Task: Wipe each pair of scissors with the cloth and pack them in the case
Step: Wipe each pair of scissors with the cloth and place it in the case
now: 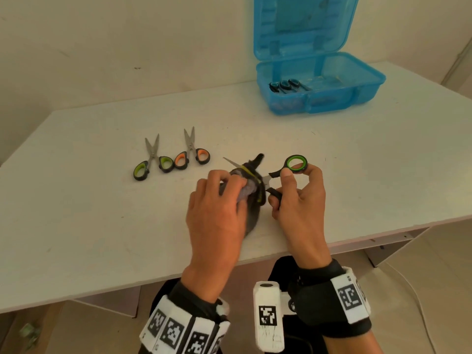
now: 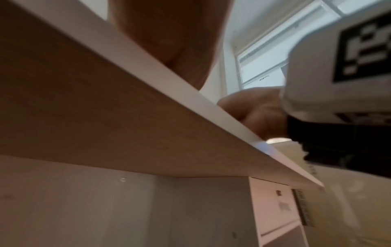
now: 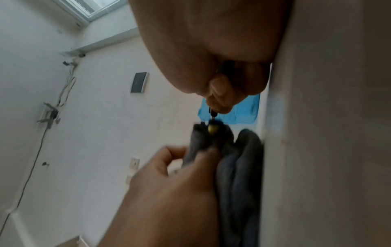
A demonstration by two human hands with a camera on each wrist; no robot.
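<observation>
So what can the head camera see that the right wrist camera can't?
Only the head view shows the two pairs of scissors waiting on the table, one with green handles and one with orange handles, the scissors already packed, and the green ring handle that the right hand holds. Only the right wrist view shows a wall socket and cables. Both show the left hand gripping the grey cloth around the blade, and the blue case.
</observation>
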